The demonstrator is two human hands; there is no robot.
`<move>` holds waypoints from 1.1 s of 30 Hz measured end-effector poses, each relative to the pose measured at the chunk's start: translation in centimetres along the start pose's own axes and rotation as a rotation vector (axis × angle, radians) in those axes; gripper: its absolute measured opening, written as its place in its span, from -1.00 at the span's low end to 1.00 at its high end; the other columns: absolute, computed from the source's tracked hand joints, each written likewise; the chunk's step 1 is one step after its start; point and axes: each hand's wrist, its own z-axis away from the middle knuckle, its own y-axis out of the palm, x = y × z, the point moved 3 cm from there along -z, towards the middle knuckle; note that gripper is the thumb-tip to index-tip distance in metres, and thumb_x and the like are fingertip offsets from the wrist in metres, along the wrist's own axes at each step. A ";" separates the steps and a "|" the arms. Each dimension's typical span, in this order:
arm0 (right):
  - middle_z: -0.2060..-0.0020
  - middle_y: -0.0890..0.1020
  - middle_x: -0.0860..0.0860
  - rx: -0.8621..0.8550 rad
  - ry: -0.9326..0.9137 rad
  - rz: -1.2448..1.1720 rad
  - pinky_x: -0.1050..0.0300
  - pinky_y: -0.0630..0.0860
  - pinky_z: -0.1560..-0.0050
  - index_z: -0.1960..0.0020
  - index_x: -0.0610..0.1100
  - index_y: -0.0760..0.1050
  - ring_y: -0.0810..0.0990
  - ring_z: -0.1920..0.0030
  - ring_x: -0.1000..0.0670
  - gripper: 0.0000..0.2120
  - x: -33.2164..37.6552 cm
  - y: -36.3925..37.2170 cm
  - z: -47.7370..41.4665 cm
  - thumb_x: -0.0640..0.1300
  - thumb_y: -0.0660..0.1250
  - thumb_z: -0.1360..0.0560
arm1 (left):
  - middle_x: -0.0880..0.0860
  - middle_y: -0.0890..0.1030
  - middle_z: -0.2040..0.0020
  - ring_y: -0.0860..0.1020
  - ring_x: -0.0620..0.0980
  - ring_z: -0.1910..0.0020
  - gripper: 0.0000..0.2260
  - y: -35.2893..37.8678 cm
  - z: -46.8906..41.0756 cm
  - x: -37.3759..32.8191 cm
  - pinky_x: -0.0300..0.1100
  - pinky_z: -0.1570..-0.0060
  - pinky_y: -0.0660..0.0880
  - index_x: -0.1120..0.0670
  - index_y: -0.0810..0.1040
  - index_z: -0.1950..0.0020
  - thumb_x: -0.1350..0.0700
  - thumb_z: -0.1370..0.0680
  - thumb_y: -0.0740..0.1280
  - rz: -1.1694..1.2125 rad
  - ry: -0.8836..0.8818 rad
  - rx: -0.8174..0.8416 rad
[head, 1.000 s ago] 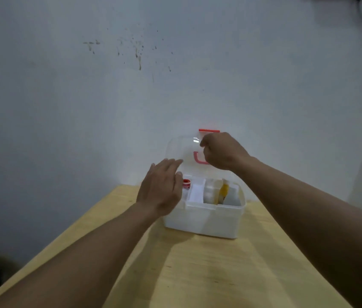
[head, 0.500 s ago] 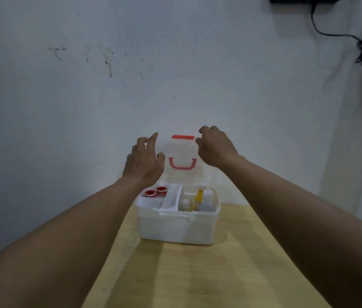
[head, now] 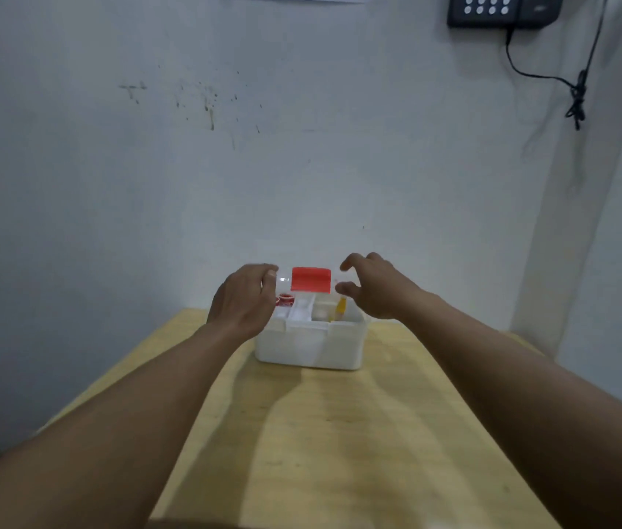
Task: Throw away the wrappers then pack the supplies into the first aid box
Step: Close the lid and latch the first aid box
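Note:
A white first aid box (head: 309,347) stands at the far end of the wooden table (head: 320,444). Its clear lid (head: 282,279) with a red latch (head: 310,279) is tilted forward, partly lowered over the box. Under the lid show a red-capped item (head: 285,298), white dividers and a yellow bottle (head: 341,307). My left hand (head: 242,299) grips the lid's left edge. To the right of the latch my right hand (head: 372,286) has its fingers spread; whether it touches the lid is unclear.
A grey wall rises right behind the box. A black keypad (head: 502,9) with a hanging cable (head: 574,93) is mounted at the upper right. The table's left edge runs diagonally from the box toward me.
The lid has swung from upright down toward the box, the red latch now facing me. Both hands came down with it, and the right hand's fingers have spread.

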 end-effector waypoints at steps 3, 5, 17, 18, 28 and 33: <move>-0.36 0.38 -0.15 0.050 0.020 0.044 -0.09 0.40 -0.28 -0.45 -0.03 0.33 0.38 -0.35 -0.18 -0.55 0.0 2.0 1.7 0.09 0.22 -0.61 | -0.04 0.58 -0.32 0.48 0.00 -0.33 -0.66 0.8 2.3 0.8 -0.09 -0.25 0.41 -0.03 0.60 -0.27 -0.02 -0.63 0.12 0.010 -0.016 0.047; -0.37 0.37 -0.15 0.041 0.039 0.009 -0.10 0.37 -0.30 -0.47 -0.03 0.33 0.34 -0.37 -0.20 -0.55 0.0 2.7 2.4 0.08 0.18 -0.62 | -0.06 0.50 -0.40 0.44 -0.02 -0.39 -0.66 1.1 3.1 1.2 -0.10 -0.29 0.38 -0.07 0.59 -0.30 -0.04 -0.63 0.13 0.035 -0.046 0.064; -0.39 0.31 -0.19 0.021 0.285 -0.222 -0.14 0.33 -0.28 -0.40 -0.06 0.39 0.29 -0.38 -0.27 -0.43 0.7 2.8 0.7 0.27 0.20 -0.53 | 0.02 0.58 -0.22 0.54 0.05 -0.15 -0.62 1.3 1.3 -0.3 -0.11 0.01 0.44 -0.03 0.60 -0.13 -0.27 -0.49 0.31 0.113 -0.276 0.033; -0.40 0.30 -0.19 0.048 0.293 -0.251 -0.12 0.32 -0.29 -0.43 -0.05 0.37 0.29 -0.39 -0.27 -0.39 0.5 2.7 0.8 0.26 0.25 -0.49 | 0.01 0.57 -0.27 0.52 0.03 -0.20 -0.63 1.4 1.4 0.0 -0.11 -0.04 0.42 -0.04 0.60 -0.17 -0.23 -0.49 0.34 0.164 -0.273 0.063; -0.40 0.29 -0.12 0.005 0.184 -0.367 -0.02 0.46 -0.22 -0.54 0.12 0.10 0.52 -0.26 -0.17 -0.12 -0.7 6.5 3.6 0.21 0.49 -0.37 | 0.01 0.40 -0.47 0.39 0.10 -0.41 -0.24 2.5 3.9 2.9 0.12 -0.30 0.44 -0.26 0.22 -0.49 -0.32 -0.35 0.43 0.098 -0.076 0.247; -0.38 0.32 -0.12 -0.066 0.188 -0.330 -0.04 0.54 -0.18 -0.52 0.14 0.10 0.54 -0.23 -0.19 -0.17 -0.8 7.3 3.3 0.17 0.48 -0.41 | 0.02 0.49 -0.37 0.53 0.06 -0.19 -0.24 3.0 4.0 3.1 0.04 -0.08 0.61 -0.21 0.23 -0.49 -0.25 -0.38 0.48 0.129 -0.026 0.190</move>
